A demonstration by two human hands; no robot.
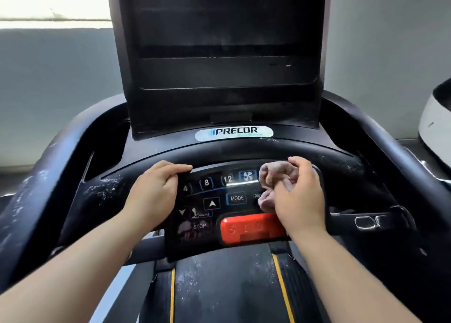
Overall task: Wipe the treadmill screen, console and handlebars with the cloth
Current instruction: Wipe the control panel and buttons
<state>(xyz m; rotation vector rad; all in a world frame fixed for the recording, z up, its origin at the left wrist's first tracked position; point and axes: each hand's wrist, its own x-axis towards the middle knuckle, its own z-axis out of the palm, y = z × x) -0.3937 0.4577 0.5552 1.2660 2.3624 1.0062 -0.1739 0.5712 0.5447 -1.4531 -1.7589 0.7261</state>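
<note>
Pinkish cloth [273, 183] is bunched just right of frame centre and pressed onto the right part of the console [219, 200], beside the fan key and over the key right of MODE. It is held by the right hand [301, 200] — fingers curled round the wad, thumb on top, so the grip is closed on the cloth. The bunching is judged to give a firm pad for rubbing the glossy keypad.

The left hand [156, 193] is set at the console's upper left corner. Its fingers are hooked over the top edge, gripping it, judged as bracing the panel against the wiping push.

The red stop bar [249, 227] lies just below the cloth, its right end covered by the heel of the right hand — care is called for so it is not pressed. The step in hand is judged to be the console wipe, right side. Keys 4, 8, 12 and incline are left uncovered.

White dusty specks are seen on the left handlebar [31, 200] at lower left and on the curved front bar [244, 151] above the console, so the bars look not yet wiped. The right handlebar [402, 156] runs along the right of the frame.

The dark screen [227, 42] fills upper centre and looks hazy. Whether it has been wiped cannot be told.

A dusty belt [227, 286] with yellow lines is at bottom centre, and a white rounded object [434, 127] at the right edge, well apart
</note>
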